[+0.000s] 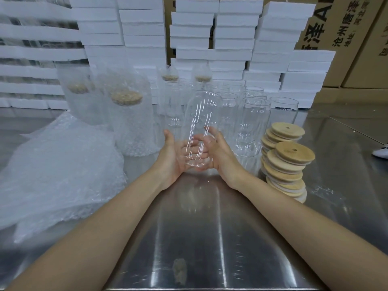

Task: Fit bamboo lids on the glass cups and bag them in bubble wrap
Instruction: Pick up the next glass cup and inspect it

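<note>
The steel table (189,238) serves as the work surface. Above it, the left hand (173,158) and right hand (219,153) cup the lower end of one glass cup (201,114), fingers curled round its base from both sides, probably to steady a smooth, slippery wall before capping. The cup is clear, tall, round-shouldered, unlidded and tilted away from the person. The bamboo lids (287,162) are stacked just right of the hands, within reach of the right hand. The bubble wrap (58,171) lies heaped to the left. Beyond stand bagged cups (128,122), already lidded, then empty cups (254,120), then foam boxes (231,38).
</note>
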Motion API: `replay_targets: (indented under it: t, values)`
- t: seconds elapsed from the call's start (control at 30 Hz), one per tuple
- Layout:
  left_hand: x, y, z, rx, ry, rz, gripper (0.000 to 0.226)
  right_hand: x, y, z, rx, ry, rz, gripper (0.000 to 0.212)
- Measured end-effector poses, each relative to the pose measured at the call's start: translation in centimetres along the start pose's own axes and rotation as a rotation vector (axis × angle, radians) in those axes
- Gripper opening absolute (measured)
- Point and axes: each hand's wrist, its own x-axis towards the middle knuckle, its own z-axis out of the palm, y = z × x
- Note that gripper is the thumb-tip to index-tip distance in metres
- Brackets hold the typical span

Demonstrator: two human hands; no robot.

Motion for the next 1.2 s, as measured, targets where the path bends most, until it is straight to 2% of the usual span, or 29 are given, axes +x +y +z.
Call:
replay_targets:
  t: [0.1, 0.2, 0.27, 0.3, 0.37, 0.43, 0.53, 0.67, 0.77, 0.83, 0.9, 1.0, 1.07, 1.13, 1.2]
  values:
    - [-0.2, -0.5, 0.6, 0.145, 0.046, 0.101, 0.086, -0.5, -0.3, -0.1, -0.096, 0.035, -0.070, 0.067]
    - [-0.3, -0.8, 0.1, 0.500, 0.168, 0.298, 0.075, -1.0, -0.6, 0.0, -0.226, 0.095, -0.174, 0.073]
    - [-0.2, -0.5, -0.5, 0.640, 0.248, 0.395, 0.061, -1.0, -0.6, 0.0, -0.276, 0.141, -0.195, 0.079]
    - [-0.2, -0.4, -0.6, 0.662, 0.265, 0.434, 0.056, -0.9, -0.6, 0.1, -0.303, 0.157, -0.191, 0.082]
    - [-0.2, -0.1, -0.4, 0.556, 0.237, 0.426, 0.052, -0.9, -0.5, 0.3, -0.373, 0.172, -0.173, 0.089]
    - [-0.3, -0.2, -0.1, 0.448, 0.143, 0.329, 0.059, -0.8, -0.4, 0.4, -0.439, 0.172, -0.168, 0.096]
    - [-0.6, -0.7, 0.2, 0.531, 0.044, 0.285, 0.075, -0.7, -0.2, 0.4, -0.559, 0.170, -0.179, 0.098]
    - [-0.5, -1.0, 0.0, 0.520, 0.097, 0.340, 0.072, -0.7, -0.6, 0.3, -0.715, 0.092, -0.140, 0.105]
    - [-0.6, -1.1, 0.3, 0.541, 0.107, 0.376, 0.069, -1.0, -2.3, 0.0, -1.005, 0.054, -0.129, 0.109]
    - [-0.6, -1.1, 0.5, 0.543, 0.129, 0.409, 0.066, -1.3, -3.9, -0.3, -1.193, 0.060, -0.118, 0.106]
    - [-0.5, -1.0, 0.7, 0.537, 0.171, 0.447, 0.064, -1.8, -5.6, -0.5, -1.295, 0.102, -0.134, 0.092]
    - [-0.3, -0.7, 0.4, 0.526, 0.238, 0.467, 0.065, -2.5, -8.0, -0.8, -1.391, 0.301, -0.267, 0.050]
    - [-0.2, -0.7, 0.1, 0.539, 0.259, 0.455, 0.067, -2.7, -9.4, -1.6, -1.533, 0.461, -0.276, 0.040]
    - [-0.1, -0.8, 0.0, 0.545, 0.264, 0.447, 0.068, -2.9, -10.5, -3.0, -1.691, 0.593, -0.128, 0.040]
    - [0.1, -0.8, 0.0, 0.543, 0.263, 0.444, 0.067, -3.3, -11.2, -4.2, -1.744, 0.636, 0.129, 0.042]
